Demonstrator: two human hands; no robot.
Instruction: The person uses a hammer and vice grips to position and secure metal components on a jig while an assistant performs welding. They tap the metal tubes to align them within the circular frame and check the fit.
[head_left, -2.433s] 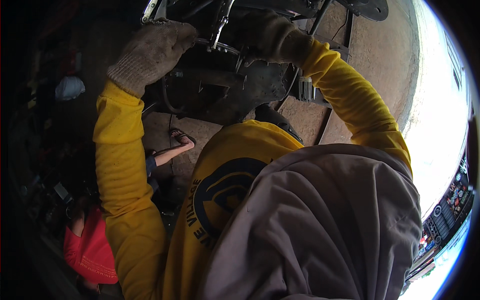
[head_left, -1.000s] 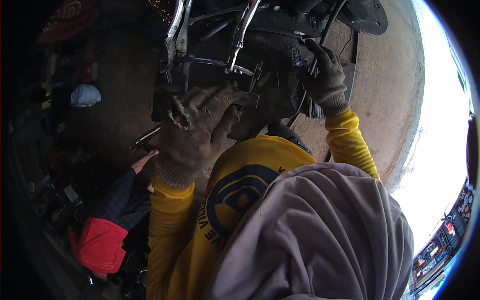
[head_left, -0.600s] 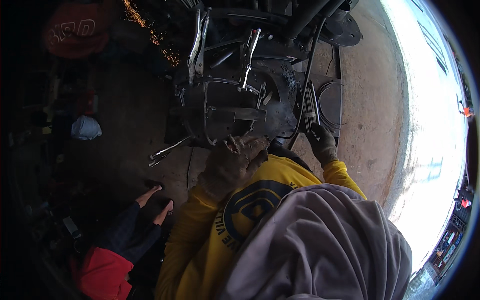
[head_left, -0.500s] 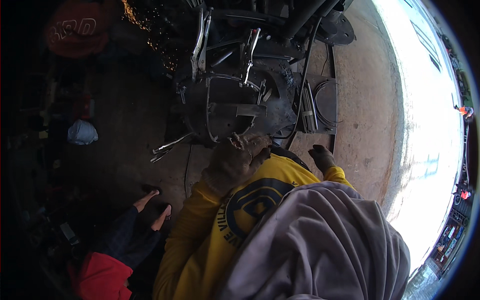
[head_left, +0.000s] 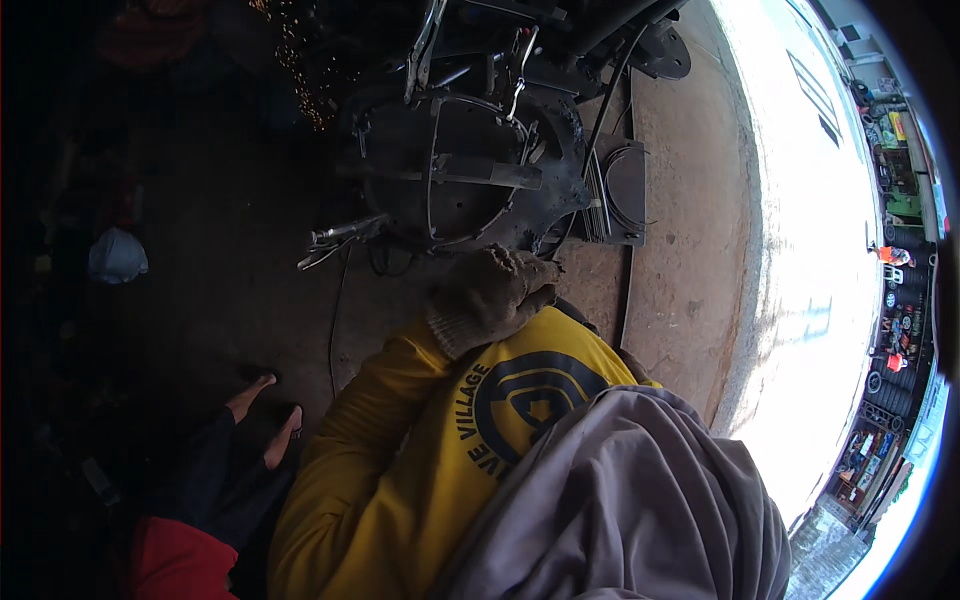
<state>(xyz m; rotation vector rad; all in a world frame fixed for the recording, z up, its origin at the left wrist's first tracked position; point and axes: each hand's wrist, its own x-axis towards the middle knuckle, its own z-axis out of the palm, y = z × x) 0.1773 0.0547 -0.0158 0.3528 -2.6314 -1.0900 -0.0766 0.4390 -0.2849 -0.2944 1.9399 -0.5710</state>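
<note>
My left hand (head_left: 492, 292), in a worn brown knit glove, is held in front of my yellow shirt with its fingers curled in. Whatever it holds, if anything, is hidden. Only a dark sliver of my right hand (head_left: 634, 366) shows past the shirt; its fingers are hidden. Just beyond the left glove lies a round frame of bent metal rod (head_left: 430, 195) on a dark steel plate (head_left: 562, 205). A flat metal bar (head_left: 490, 172) crosses the frame. Locking pliers (head_left: 423, 55) and a second pair (head_left: 520, 75) grip its far side.
A plier-like clamp (head_left: 340, 238) juts out at the plate's left. Thin metal rods (head_left: 597, 205) and a wire coil (head_left: 628, 185) lie to the right. Sparks (head_left: 300, 85) fly at the far left. A person in red (head_left: 185, 560) is at the lower left, near a cable (head_left: 335, 320).
The view has shifted, and the metal frame sits higher in it. My right hand, visible before at the right of my shirt, is now mostly hidden. My left hand remains before the shirt.
</note>
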